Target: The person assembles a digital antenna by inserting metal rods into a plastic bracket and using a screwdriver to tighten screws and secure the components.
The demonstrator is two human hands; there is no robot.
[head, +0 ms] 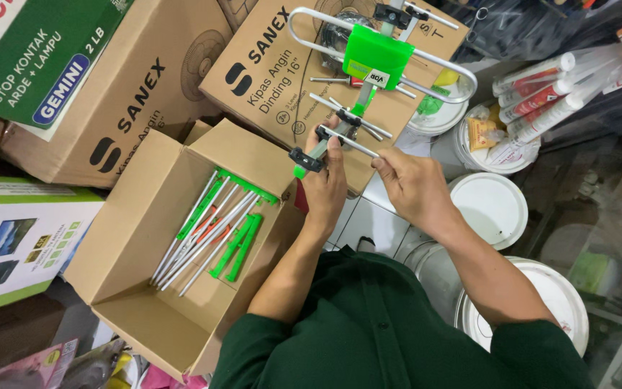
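Green antenna [368, 65] is wobbling risk: left hand [325, 189] is gripping its boom, right hand [412, 186] pinching a thin rod [350, 142] that could bend.

An antenna [368, 79] is held between both hands, far of an open carton [145, 288] at the near left. Rods [206, 234] are laid in that carton, and lidded buckets [494, 209] are stood to the right.

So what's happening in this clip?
A person in a dark green shirt holds a green-and-silver antenna frame over stacked cartons. The left hand grips its green spine near a black clamp; the right hand pinches a thin metal rod crossing it. An open cardboard box alongside holds more rods and green pieces.
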